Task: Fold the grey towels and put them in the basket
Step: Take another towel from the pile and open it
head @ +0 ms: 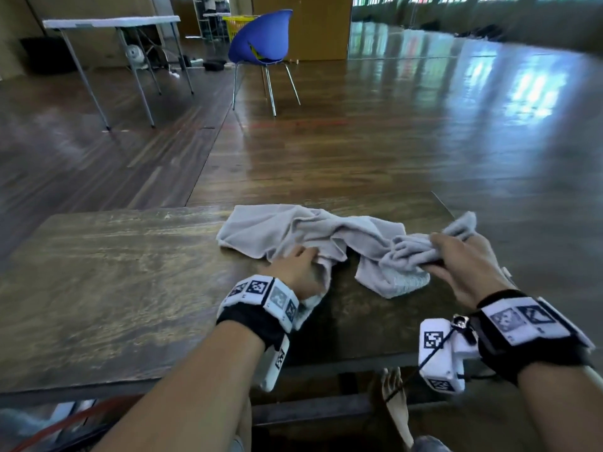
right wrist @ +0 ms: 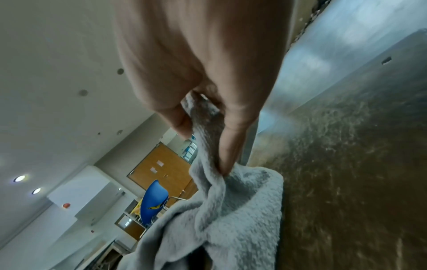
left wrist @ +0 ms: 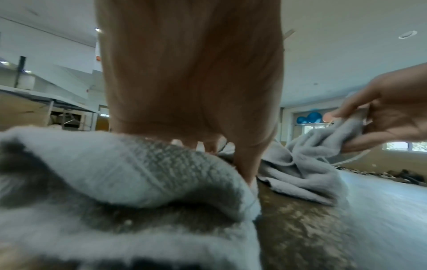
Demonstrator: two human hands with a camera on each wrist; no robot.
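A crumpled grey towel (head: 277,226) lies on the right half of a dark wooden table (head: 114,272). My left hand (head: 295,264) lies on its near left part, fingers curled down into the cloth (left wrist: 115,173), and a fold runs back under the wrist. My right hand (head: 456,256) grips a bunched end of the same towel (right wrist: 231,219) between thumb and fingers (right wrist: 233,146), lifted slightly off the table. The left wrist view shows that right hand (left wrist: 392,118) too. A yellow basket (head: 238,26) stands far off behind a blue chair (head: 261,37).
Bare wood makes up the table's left half. Beyond the far edge lies glossy wooden floor. A white folding table (head: 111,22) stands at the back left. A bare foot (head: 394,396) shows below the near table edge.
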